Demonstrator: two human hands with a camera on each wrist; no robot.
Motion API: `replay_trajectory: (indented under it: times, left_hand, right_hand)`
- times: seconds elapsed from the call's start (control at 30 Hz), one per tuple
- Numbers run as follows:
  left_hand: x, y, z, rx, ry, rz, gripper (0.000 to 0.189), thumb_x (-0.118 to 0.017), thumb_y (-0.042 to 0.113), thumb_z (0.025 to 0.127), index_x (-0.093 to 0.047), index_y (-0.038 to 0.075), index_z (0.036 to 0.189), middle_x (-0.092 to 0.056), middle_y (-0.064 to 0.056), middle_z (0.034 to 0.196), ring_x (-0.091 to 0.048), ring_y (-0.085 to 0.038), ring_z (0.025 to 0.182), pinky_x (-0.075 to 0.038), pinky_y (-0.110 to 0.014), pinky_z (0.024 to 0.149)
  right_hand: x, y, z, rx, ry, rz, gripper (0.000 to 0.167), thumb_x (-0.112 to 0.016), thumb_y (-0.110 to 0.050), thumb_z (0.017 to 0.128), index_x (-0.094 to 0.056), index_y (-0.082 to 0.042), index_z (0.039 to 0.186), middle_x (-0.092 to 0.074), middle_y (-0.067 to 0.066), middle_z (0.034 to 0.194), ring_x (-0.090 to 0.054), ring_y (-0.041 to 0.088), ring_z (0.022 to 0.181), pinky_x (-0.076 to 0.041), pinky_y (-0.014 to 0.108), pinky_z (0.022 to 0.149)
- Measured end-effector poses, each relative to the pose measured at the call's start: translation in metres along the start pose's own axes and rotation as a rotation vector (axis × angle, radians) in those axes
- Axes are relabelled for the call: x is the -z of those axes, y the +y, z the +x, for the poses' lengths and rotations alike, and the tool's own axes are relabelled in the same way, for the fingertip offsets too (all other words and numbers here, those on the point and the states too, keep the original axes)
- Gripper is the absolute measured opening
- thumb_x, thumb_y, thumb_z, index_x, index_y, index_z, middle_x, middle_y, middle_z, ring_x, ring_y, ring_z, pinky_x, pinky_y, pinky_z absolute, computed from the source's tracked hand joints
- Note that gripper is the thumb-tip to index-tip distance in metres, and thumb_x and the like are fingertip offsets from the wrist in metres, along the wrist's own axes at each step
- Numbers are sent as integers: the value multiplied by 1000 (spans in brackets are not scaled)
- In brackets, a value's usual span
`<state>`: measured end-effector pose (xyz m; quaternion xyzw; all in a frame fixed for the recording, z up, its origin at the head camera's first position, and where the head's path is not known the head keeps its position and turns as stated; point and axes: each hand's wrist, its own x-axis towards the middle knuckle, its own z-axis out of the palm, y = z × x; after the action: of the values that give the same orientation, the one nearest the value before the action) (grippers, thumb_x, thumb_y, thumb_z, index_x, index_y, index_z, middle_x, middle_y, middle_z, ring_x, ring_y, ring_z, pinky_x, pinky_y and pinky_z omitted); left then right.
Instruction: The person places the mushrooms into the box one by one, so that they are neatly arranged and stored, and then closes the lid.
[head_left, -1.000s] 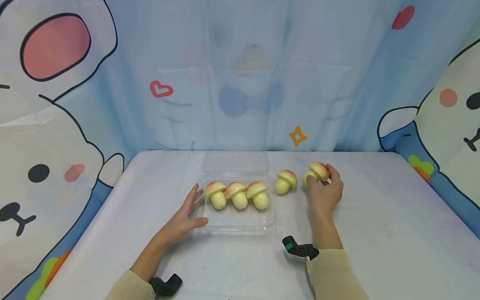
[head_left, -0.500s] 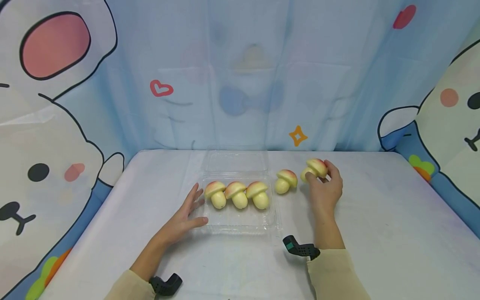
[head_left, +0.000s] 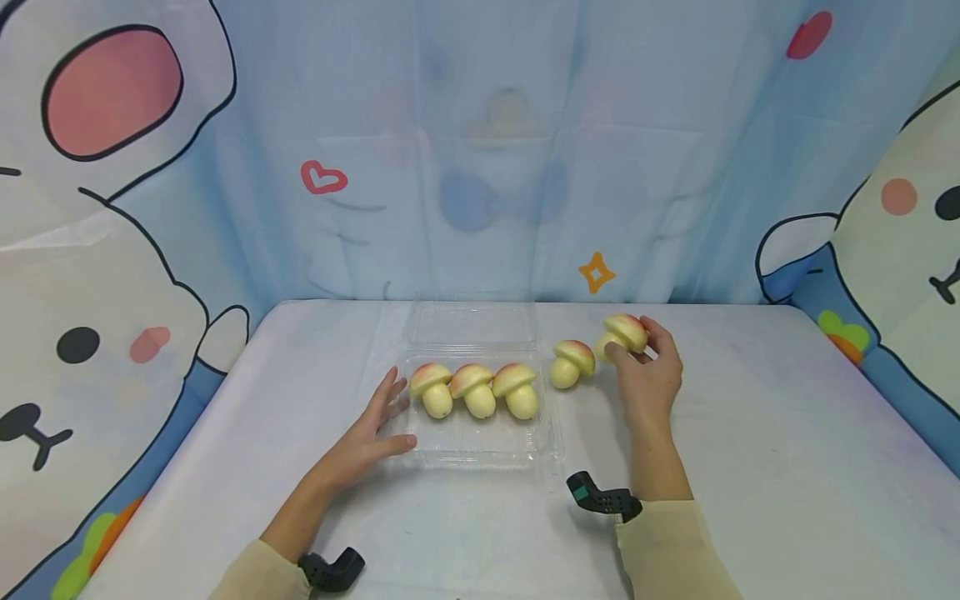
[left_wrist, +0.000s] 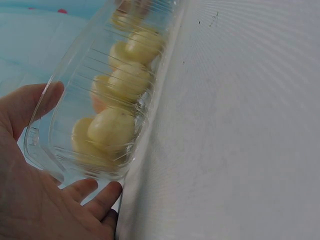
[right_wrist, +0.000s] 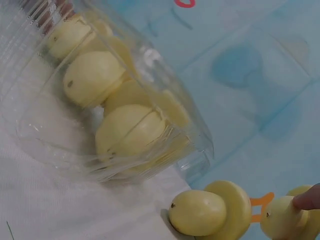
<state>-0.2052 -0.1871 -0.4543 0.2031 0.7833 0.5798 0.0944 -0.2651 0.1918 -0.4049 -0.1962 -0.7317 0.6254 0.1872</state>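
Note:
A clear plastic clamshell box (head_left: 480,442) lies on the table with its lid (head_left: 472,323) folded back. Three yellow toy mushrooms with reddish cap tops sit in a row inside, the middle mushroom (head_left: 473,390) between two others. My left hand (head_left: 372,433) is at the box's left side, fingers spread and thumb by the near corner; the left wrist view shows the thumb (left_wrist: 52,95) against the clear wall. To the right of the box stands a loose toy mushroom (head_left: 572,364). Just beyond it, my right hand (head_left: 651,375) pinches another toy mushroom (head_left: 624,333) between thumb and fingers.
White cloth covers the table (head_left: 787,433). At its back edge hangs a blue cartoon curtain (head_left: 480,208). Black wrist cameras, one by the left sleeve (head_left: 333,571) and one by the right sleeve (head_left: 603,496), stick out over the cloth.
My right hand has shifted slightly left and toward the back with the pinched toy mushroom, nearer the loose one. The left hand and the box have stayed put.

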Motion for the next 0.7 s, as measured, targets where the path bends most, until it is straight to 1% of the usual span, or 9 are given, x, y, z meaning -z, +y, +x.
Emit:
replay_trajectory:
  times: [0.13, 0.23, 0.3, 0.4, 0.53, 0.6, 0.7]
  left_hand:
    - [0, 1, 0, 6, 3, -2, 106, -68, 23, 95, 9, 10, 166, -7, -23, 173, -19, -50, 156, -23, -70, 119]
    - [0, 2, 0, 7, 0, 7, 106, -68, 23, 96, 10, 10, 166, -7, -24, 172, -18, -51, 156, -22, -71, 119]
    - [1, 3, 0, 5, -3, 9, 106, -68, 22, 96, 11, 10, 166, -6, -25, 172, -17, -52, 156, -21, -72, 119]
    - [0, 4, 0, 0, -11, 13, 107, -68, 23, 96, 12, 9, 165, -5, -26, 172, -16, -52, 156, -21, -72, 119]
    - [0, 4, 0, 5, -7, 8, 107, -68, 22, 96, 12, 9, 165, -5, -26, 172, -16, -52, 156, -21, -72, 119]
    - [0, 3, 0, 11, -3, 3, 105, -67, 20, 96, 12, 10, 165, -5, -25, 172, -17, -51, 156, -21, -71, 120]
    - [0, 2, 1, 17, 0, -3, 104, -66, 17, 96, 11, 11, 166, -5, -24, 173, -17, -50, 156, -21, -71, 120]
  right_hand:
    - [-1, -3, -1, -5, -18, 0, 66, -67, -18, 96, -44, -24, 157, -43, 6, 159, -55, 25, 134, -50, 35, 109]
    - [-1, -4, -3, 10, -26, -8, 66, -67, -18, 96, -44, -24, 158, -43, 7, 159, -55, 25, 134, -49, 38, 111]
    - [0, -5, -4, 24, -35, -11, 66, -67, -17, 96, -44, -23, 158, -44, 7, 158, -55, 25, 133, -50, 36, 109]
    - [1, -7, -6, 43, -59, -22, 66, -67, -18, 96, -44, -23, 157, -44, 7, 158, -56, 24, 131, -51, 29, 102]
    - [3, -10, -8, 58, -102, -30, 65, -68, -19, 96, -45, -23, 157, -45, 7, 157, -58, 23, 130, -48, 21, 92]
    - [3, -12, -9, 63, -116, -37, 66, -69, -19, 95, -45, -24, 157, -46, 7, 157, -58, 23, 131, -47, 20, 90]
    - [3, -13, -9, 73, -116, -50, 66, -69, -20, 95, -46, -24, 157, -46, 7, 157, -57, 24, 132, -49, 22, 93]
